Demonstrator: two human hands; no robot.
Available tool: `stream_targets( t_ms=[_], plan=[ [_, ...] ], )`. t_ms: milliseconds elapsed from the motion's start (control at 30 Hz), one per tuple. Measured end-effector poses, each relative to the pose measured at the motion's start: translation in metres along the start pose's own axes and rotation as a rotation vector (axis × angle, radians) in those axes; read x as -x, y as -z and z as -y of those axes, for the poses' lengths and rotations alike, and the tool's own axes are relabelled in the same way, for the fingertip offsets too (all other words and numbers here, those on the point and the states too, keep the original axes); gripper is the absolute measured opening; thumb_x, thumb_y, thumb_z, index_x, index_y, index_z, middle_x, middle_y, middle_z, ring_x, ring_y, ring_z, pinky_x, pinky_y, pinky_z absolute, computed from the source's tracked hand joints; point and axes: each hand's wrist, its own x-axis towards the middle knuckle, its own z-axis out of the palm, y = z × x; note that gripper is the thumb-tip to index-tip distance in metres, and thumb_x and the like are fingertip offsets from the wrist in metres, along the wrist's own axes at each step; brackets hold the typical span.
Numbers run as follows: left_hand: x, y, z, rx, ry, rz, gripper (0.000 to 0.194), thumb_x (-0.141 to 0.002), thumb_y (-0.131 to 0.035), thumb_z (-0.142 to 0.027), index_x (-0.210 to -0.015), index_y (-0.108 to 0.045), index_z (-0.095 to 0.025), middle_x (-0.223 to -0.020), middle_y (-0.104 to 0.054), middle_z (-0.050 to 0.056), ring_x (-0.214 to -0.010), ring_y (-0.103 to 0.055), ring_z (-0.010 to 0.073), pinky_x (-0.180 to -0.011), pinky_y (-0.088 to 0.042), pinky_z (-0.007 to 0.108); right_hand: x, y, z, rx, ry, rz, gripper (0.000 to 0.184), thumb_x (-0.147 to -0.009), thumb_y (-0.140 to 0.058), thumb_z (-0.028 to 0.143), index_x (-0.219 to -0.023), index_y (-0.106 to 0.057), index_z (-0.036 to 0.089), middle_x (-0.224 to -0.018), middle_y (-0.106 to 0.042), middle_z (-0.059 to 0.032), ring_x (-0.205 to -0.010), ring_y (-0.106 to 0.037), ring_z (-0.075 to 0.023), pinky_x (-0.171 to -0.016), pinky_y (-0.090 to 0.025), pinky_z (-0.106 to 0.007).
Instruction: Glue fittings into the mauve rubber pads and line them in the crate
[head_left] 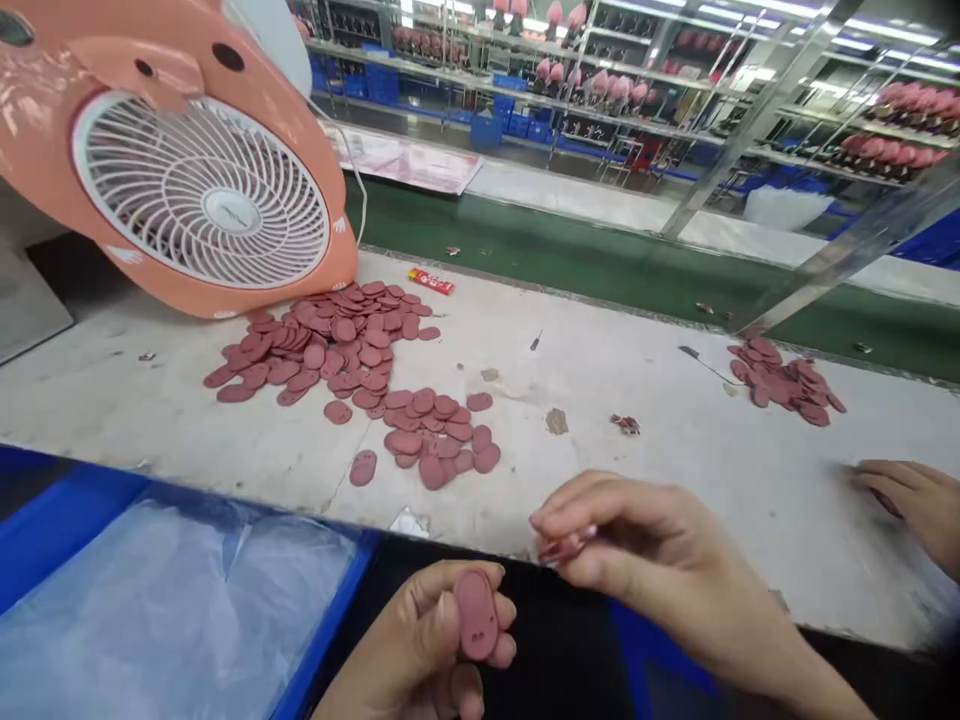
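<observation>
My left hand is closed round a flat, dusky-pink oval piece with a few small holes at its lower end. To its upper right, my right hand pinches a small crumpled reddish bit between thumb and fingers; its exact kind is unclear. The two hands are apart, over the table's near edge. Beyond them lies a loose group of similar ovals, joining a larger pile in front of the fan. One single oval rests nearer the edge.
An orange cartoon-faced fan stands at the back left of the white table. A blue bin with a clear plastic liner is at lower left. Another person's hand is at right, below a smaller pile of ovals. Metal posts rise behind.
</observation>
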Motion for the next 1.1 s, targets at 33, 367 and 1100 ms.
stream_targets(
  t_ms=[33, 367, 1100],
  plan=[
    [0.001, 0.001, 0.002, 0.000, 0.004, 0.016, 0.036, -0.061, -0.087, -0.041, -0.087, -0.080, -0.018, -0.073, -0.074, 0.005, -0.064, -0.069, 0.0125, -0.046, -0.050, 0.013, 0.002, -0.007, -0.003, 0.038, 0.011, 0.021, 0.018, -0.084, -0.073, 0.020, -0.098, -0.075, 0.031, -0.094, -0.071, 0.0009, -0.085, -0.068, -0.0091, -0.074, -0.055, -0.015],
    [0.010, -0.007, 0.002, -0.043, 0.036, -0.033, 0.035, -0.054, -0.089, -0.044, -0.071, -0.077, -0.015, -0.062, -0.067, 0.000, -0.055, -0.061, 0.0063, -0.046, -0.049, 0.011, 0.006, -0.023, -0.004, 0.379, 0.164, 0.044, 0.025, -0.082, -0.072, 0.011, -0.103, -0.072, 0.026, -0.083, -0.072, 0.0035, -0.073, -0.066, -0.0052, -0.068, -0.050, -0.010],
    [0.006, -0.003, 0.008, -0.064, 0.052, -0.007, 0.033, -0.062, -0.086, -0.044, -0.068, -0.075, -0.014, -0.061, -0.065, -0.001, -0.055, -0.060, 0.0056, -0.046, -0.050, 0.011, 0.007, -0.018, 0.006, 0.579, 0.244, 0.250, 0.024, -0.091, -0.063, 0.013, -0.113, -0.066, 0.022, -0.091, -0.071, 0.0004, -0.083, -0.066, -0.0081, -0.075, -0.050, -0.016]
  ],
)
